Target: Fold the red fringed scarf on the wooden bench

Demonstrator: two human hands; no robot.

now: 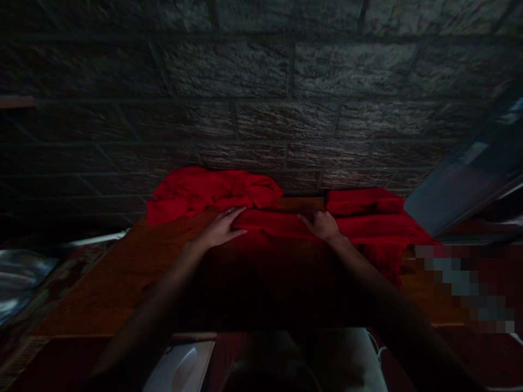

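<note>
A long red scarf (269, 222) lies folded into a narrow strip across the wooden table, its fringe (386, 261) hanging over the near side at the right. At the strip's left end rests my left hand (220, 227), thumb and fingers stretched apart, with a ring on one finger. My right hand (324, 224) is on the strip farther right, its fingers curled over the far edge and the thumb on the near side. Behind my left hand sits a crumpled heap of red cloth (212, 188). Another folded red cloth (363, 201) lies behind the strip at the right.
The wooden table (122, 277) stands against a dark block wall (261, 120). A grey-blue upright panel (461, 169) leans at the right. A shiny plastic bag (20, 277) is at the far left. Below the near edge is a pale flat board (180, 367). The light is dim.
</note>
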